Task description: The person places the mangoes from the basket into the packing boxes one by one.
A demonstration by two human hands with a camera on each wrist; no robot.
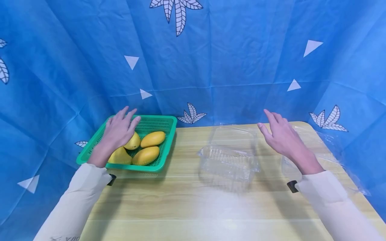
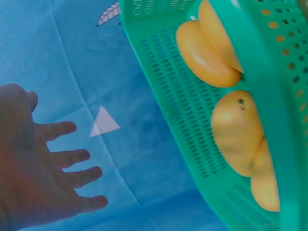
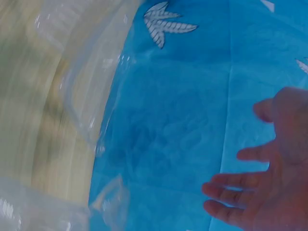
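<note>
My left hand [image 1: 118, 130] hovers over the left part of a green plastic basket [image 1: 147, 118], fingers spread and holding nothing. In the basket lie two yellow mangoes [image 1: 146, 155] and two rounder, pear-like yellow fruits [image 1: 133, 142], partly hidden by the hand in the head view. My right hand [image 1: 282, 136] is raised to the right of a clear plastic clamshell box [image 1: 229, 162], fingers extended and nothing in them. The box stands with its lid [image 1: 232, 135] folded back. In the left wrist view the spread fingers [image 2: 79, 178] are apart from the basket.
Crumpled clear plastic wrapping [image 1: 334, 160] lies at the table's right edge, partly behind my right forearm. A blue curtain [image 1: 238, 60] with white leaves and triangles hangs behind the light wooden table [image 1: 169, 204] and along its sides.
</note>
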